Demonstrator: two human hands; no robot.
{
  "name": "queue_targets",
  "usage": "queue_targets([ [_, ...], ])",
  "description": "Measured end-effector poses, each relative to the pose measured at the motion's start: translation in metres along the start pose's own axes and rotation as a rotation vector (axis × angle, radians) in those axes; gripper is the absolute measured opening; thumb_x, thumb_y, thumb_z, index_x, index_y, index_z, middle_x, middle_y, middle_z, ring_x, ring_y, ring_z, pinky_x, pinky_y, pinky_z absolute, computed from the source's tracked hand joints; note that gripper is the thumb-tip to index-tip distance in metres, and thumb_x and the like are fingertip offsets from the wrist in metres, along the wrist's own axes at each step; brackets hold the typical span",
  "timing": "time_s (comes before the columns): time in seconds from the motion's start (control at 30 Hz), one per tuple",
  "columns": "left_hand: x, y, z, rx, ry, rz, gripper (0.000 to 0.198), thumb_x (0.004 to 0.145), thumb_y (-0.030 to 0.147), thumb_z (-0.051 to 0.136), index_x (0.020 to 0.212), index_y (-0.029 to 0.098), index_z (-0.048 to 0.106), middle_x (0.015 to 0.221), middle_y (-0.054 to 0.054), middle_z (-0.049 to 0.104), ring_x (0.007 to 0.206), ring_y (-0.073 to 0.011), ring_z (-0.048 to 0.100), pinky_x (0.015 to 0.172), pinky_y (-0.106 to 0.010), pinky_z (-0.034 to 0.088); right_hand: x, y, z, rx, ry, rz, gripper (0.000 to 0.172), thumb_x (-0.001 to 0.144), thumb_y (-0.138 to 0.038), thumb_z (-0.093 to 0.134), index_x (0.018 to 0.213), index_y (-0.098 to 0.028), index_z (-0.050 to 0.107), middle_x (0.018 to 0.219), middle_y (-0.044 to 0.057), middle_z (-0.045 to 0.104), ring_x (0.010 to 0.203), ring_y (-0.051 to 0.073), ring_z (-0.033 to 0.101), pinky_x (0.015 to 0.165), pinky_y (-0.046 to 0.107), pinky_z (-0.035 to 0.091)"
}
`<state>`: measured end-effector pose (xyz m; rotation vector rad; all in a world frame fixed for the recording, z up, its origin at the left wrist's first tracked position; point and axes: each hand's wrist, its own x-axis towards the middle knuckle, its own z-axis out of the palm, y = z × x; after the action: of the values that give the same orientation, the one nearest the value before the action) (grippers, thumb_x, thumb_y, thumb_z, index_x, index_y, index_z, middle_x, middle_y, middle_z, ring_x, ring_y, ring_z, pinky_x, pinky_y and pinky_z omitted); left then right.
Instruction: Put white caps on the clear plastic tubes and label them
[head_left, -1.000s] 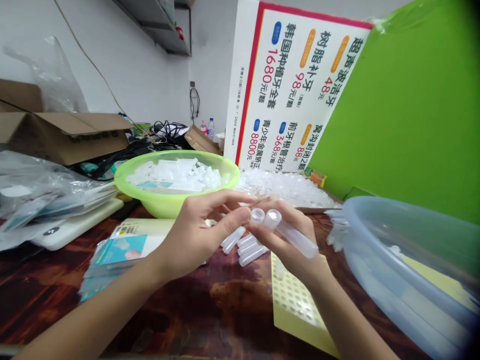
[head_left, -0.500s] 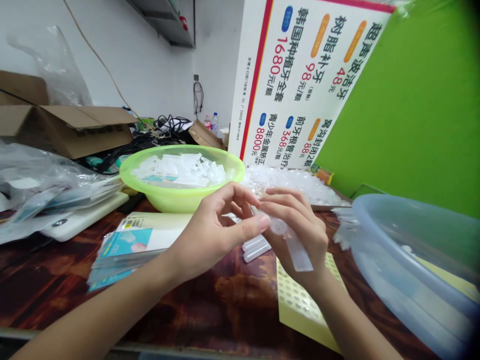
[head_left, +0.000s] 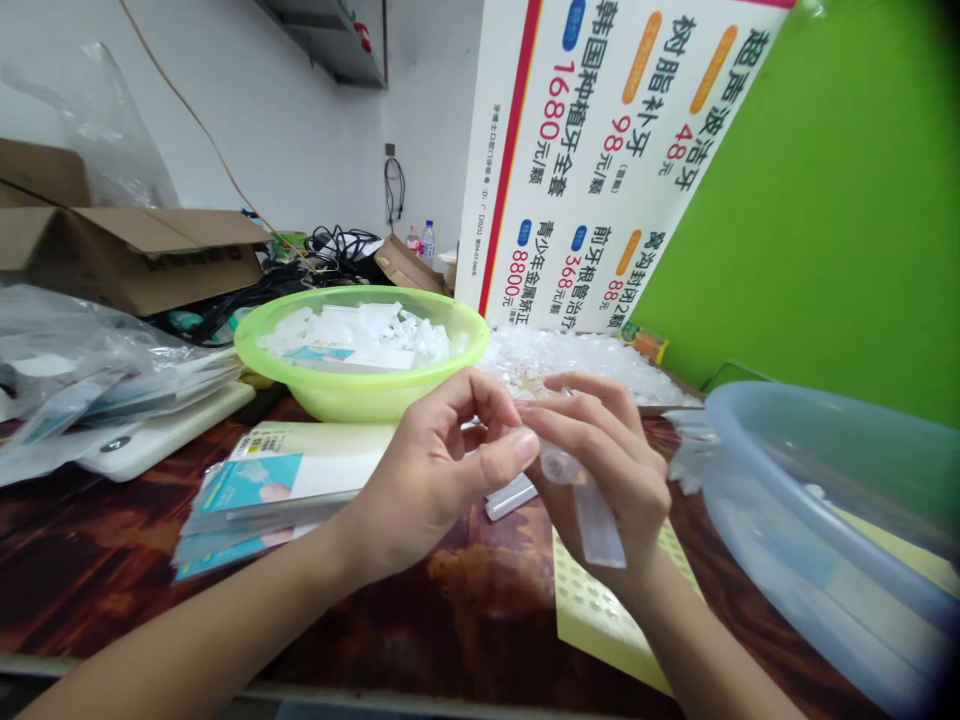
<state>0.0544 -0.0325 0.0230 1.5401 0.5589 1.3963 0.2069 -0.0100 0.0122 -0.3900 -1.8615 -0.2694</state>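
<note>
Clear plastic tube [head_left: 598, 525] sat tilted in the right hand [head_left: 611, 465], curled closed around it; the half-curled left hand [head_left: 431, 450] met its mouth, hold unclear. Beyond them on the dark wooden table [head_left: 112, 560], a lime-green basin [head_left: 360, 395] held clear plastic pieces [head_left: 360, 335]; a translucent blue tub [head_left: 810, 500] sat right.

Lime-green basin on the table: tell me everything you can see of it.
The lime-green basin is round, wide and fairly shallow, of glossy translucent plastic with a smooth flared rim. It stands upright on the brown mottled tabletop, holding a heap of clear plastic pieces and a flat blue-and-white card.
</note>
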Motion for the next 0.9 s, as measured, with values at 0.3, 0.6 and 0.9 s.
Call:
queue_targets([
  [0.3,-0.0020,0.0015,-0.0004,0.040,-0.033,0.022,0.011,0.080,0.014,0.062,0.079,0.019,0.053,0.076,0.002,0.051,0.064,-0.0084,0.048,0.059,-0.019,0.045,-0.0023,-0.0008,-0.0001,-0.036,0.035,-0.039,0.018,0.082,-0.014,0.061,0.097,-0.024,0.062,0.085,0.005,0.072,0.080,0.021,0.062,0.084,0.047,0.049],
  [0.6,-0.0013,0.0001,-0.0042,-0.074,-0.069,0.021,0.012,0.080,0.018,0.063,0.087,0.020,0.054,0.077,0.001,0.051,0.066,-0.0099,0.050,0.059,-0.020,0.045,0.0008,-0.0007,-0.0009,0.024,0.059,0.030,0.018,0.083,-0.016,0.061,0.098,-0.027,0.061,0.081,0.001,0.071,0.075,0.021,0.064,0.083,0.046,0.049],
  [0.9,-0.0007,0.0026,-0.0001,-0.012,-0.001,-0.035,0.024,0.077,0.021,0.069,0.076,0.020,0.045,0.063,0.006,0.043,0.057,-0.0071,0.041,0.054,-0.017,0.039,-0.0026,-0.0012,0.0023,0.035,0.012,0.014,0.017,0.081,-0.014,0.061,0.095,-0.024,0.062,0.080,0.002,0.071,0.078,0.021,0.062,0.082,0.045,0.049],
])
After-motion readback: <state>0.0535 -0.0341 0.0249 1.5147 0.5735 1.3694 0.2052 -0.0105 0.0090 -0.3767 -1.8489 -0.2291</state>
